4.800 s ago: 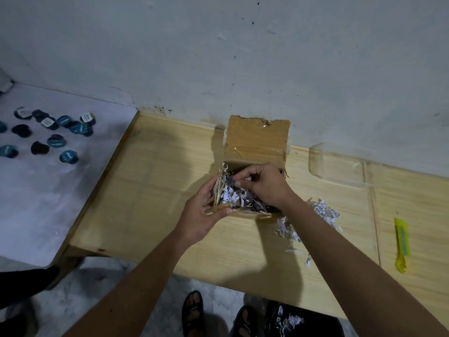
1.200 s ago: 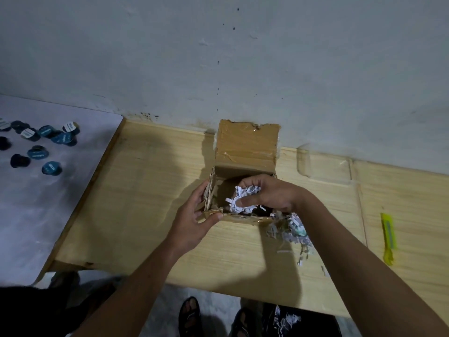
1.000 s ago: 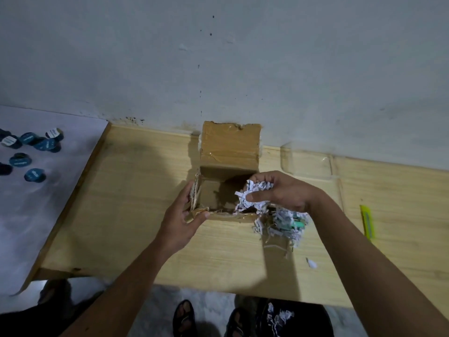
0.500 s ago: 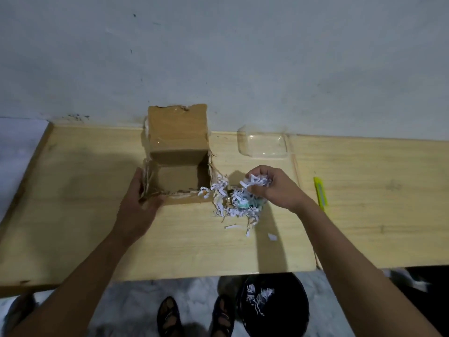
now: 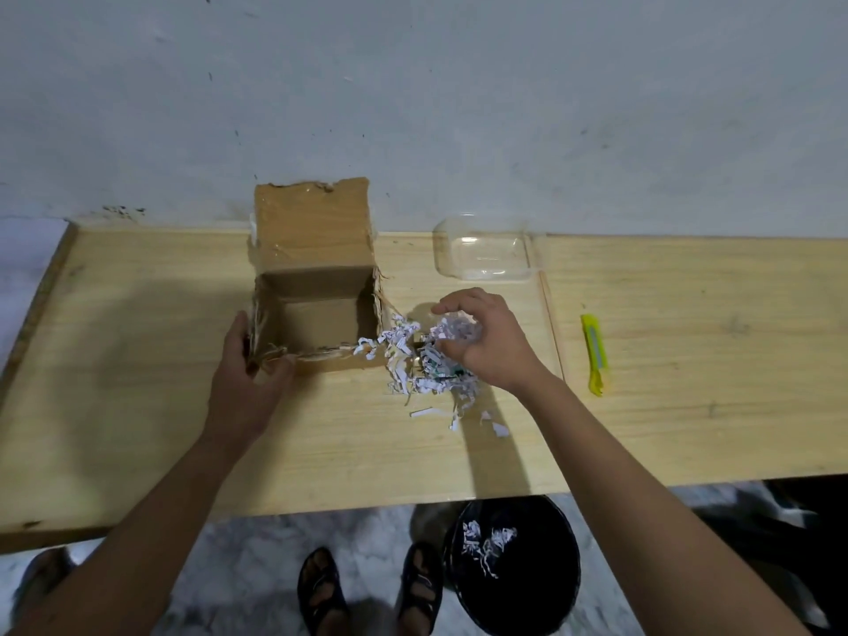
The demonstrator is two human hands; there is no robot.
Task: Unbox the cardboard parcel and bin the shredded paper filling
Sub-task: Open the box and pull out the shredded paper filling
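Observation:
The cardboard box stands open on the wooden table, its lid flap upright against the wall and its inside bare. My left hand grips the box's front left corner. A heap of white shredded paper lies on the table just right of the box. My right hand curls over the top of that heap and holds a clump of it. A black bin with some shreds inside stands on the floor below the table's front edge.
A clear plastic tray sits by the wall behind my right hand. A yellow utility knife lies further right on the table. My sandalled feet are on the floor left of the bin. Loose paper strips lie near the heap.
My right hand lifted a clump of shredded paper out of the box and carried it right onto the heap beside it. The box now looks empty. My left hand stayed on the box.

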